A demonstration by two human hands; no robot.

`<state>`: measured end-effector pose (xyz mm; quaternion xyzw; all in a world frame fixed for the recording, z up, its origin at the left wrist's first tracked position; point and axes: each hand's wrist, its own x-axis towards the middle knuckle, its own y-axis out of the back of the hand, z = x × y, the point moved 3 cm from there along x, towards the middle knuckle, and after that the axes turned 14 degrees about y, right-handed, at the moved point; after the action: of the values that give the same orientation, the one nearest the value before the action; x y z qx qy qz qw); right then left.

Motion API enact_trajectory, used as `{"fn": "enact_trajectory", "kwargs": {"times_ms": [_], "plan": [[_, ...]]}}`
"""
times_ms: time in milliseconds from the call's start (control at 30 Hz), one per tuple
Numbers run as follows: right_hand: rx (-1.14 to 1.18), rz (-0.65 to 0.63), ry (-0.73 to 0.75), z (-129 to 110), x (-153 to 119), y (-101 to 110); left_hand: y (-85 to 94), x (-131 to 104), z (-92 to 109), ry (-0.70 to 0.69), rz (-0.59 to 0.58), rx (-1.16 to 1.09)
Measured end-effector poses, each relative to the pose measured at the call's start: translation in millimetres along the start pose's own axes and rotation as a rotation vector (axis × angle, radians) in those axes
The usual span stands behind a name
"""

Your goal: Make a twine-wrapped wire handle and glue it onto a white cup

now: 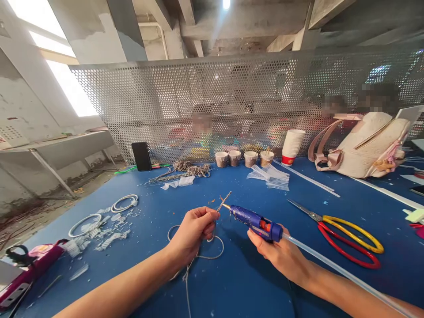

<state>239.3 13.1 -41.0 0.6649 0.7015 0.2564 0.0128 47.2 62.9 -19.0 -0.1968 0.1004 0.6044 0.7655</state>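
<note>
I read the blue, barrel-shaped glue gun (247, 216) as glossy plastic, the thin grey-brown cord (226, 197) as rough, twisted fibre, the grey perforated screen (139, 101) as metal.

A blue desk (165, 198) dotted with pale specks. At its left edge lies a magenta power strip (46, 260); just beyond it, two pale rings (134, 202) sit among torn white scraps (114, 240). Along the far side, left to right: a black phone (141, 156) propped upright, a tangle of beige twine (198, 170), four small cups (221, 159) in a row with white rims and brownish lower parts, a stack of white paper cups (293, 145), and a cream backpack (367, 145). In front of the cups — a fanned heap of clear strips (278, 179). Nearer, at right, lie scissors (321, 218) — one handle yellow, one red. A thin grey cord (187, 287) trails loosely across the near middle.
</note>
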Motion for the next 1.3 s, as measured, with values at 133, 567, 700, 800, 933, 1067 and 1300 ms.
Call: {"fn": "enact_trajectory", "kwargs": {"times_ms": [133,567,700,800,933,1067,1300], "plan": [[0.015,-0.030,0.015,1,0,-2,0.7,2,-2,-0.005,-0.005,0.002],[-0.056,-0.029,-0.071,15,35,11,3.9,-1,8,0.010,0.008,-0.046],[-0.148,-0.019,-0.053,28,44,12,1.5,-3,7,0.051,-0.050,-0.084],[-0.187,-0.043,-0.038,30,41,15,1.3,-10,8,0.071,-0.064,-0.096],[-0.291,-0.008,-0.029,20,17,33,6.2,-22,6,0.092,-0.072,-0.117],[-0.246,0.026,-0.058,-7,-15,41,7.7,-31,1,0.138,-0.103,-0.128],[0.454,-0.056,-0.136,-45,11,-26,-9.1,-41,1,0.149,-0.173,-0.116]]}}
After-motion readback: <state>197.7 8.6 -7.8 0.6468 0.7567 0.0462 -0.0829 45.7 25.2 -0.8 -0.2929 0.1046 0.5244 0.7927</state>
